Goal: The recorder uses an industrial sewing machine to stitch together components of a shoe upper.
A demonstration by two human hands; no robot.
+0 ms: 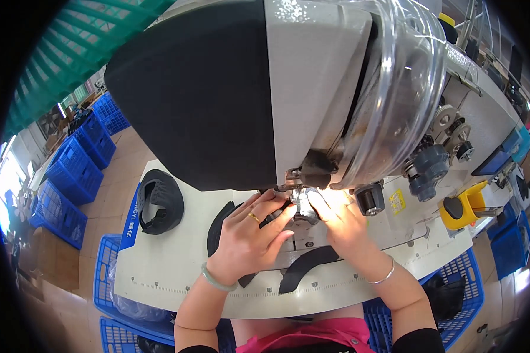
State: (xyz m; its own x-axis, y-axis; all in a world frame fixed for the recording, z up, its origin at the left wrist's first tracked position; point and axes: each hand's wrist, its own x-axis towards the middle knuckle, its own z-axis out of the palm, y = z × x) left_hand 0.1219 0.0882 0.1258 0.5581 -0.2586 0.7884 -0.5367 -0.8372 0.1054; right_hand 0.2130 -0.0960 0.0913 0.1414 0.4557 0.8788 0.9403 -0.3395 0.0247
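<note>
White worktable point(171, 259), both hands point(250, 235) flat on curved black fabric piece point(218, 226).

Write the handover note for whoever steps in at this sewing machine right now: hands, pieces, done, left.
Left hand: flat on the black fabric piece, fingers pressing it toward the needle area.
Right hand: fingertips on the piece right under the lit sewing head, guiding it.
Pieces: one curved black strip lies loose on the machine table near the front edge; a stack of black pieces sits at the left.
Done: cannot tell how much is stitched.
Left: the piece under the needle is in work; the loose strip looks untouched.
</note>
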